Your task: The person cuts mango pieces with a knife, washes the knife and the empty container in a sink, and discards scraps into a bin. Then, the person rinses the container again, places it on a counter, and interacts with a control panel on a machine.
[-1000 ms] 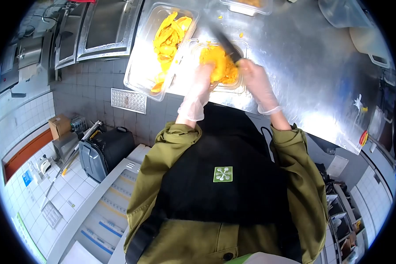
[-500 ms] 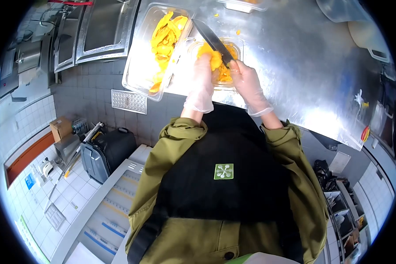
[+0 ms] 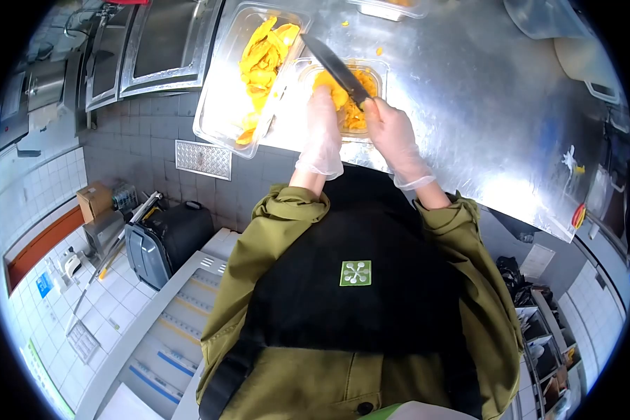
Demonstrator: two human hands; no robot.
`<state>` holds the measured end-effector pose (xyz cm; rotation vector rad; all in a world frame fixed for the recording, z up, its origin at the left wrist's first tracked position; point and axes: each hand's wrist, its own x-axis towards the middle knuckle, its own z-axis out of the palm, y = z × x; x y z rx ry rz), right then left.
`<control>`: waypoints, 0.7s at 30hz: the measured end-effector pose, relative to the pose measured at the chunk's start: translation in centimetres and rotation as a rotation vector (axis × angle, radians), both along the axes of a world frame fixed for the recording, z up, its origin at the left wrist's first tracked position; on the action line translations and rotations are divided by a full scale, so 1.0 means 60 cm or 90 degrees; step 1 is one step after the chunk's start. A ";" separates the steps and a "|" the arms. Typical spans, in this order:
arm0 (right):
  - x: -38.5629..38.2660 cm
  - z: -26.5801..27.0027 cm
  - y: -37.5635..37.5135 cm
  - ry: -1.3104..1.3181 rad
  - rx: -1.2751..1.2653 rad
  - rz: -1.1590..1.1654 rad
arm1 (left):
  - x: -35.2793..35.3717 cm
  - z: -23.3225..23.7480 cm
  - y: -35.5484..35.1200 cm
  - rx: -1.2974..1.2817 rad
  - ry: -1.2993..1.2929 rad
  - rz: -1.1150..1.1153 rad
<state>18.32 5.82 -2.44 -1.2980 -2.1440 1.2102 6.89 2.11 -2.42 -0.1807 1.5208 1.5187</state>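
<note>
A large dark grey plastic bin [image 3: 162,241] is stood on a floor of white square tiles [image 3: 122,304], with a brown cardboard box [image 3: 94,201] placed near it. A rectangular textured metal plate [image 3: 203,159] is mounted on the grey tiled wall [image 3: 143,143]. Black plastic bags [image 3: 512,278] are heaped near a pale rectangular sheet [image 3: 537,261].

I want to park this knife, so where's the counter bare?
Bare steel counter lies between your right hand and the pale container at far right. It's crowded leftward: large tub, smaller tub, left hand and knife.
</note>
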 end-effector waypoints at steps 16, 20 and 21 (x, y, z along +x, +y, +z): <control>0.004 0.005 -0.012 -0.068 0.151 0.027 | 0.004 -0.004 -0.005 -0.008 -0.006 0.053; 0.004 -0.003 -0.016 -0.072 0.198 0.037 | 0.007 -0.016 -0.010 0.009 0.020 0.042; 0.003 -0.004 -0.014 -0.071 0.208 0.042 | 0.009 -0.011 -0.009 0.000 0.025 0.039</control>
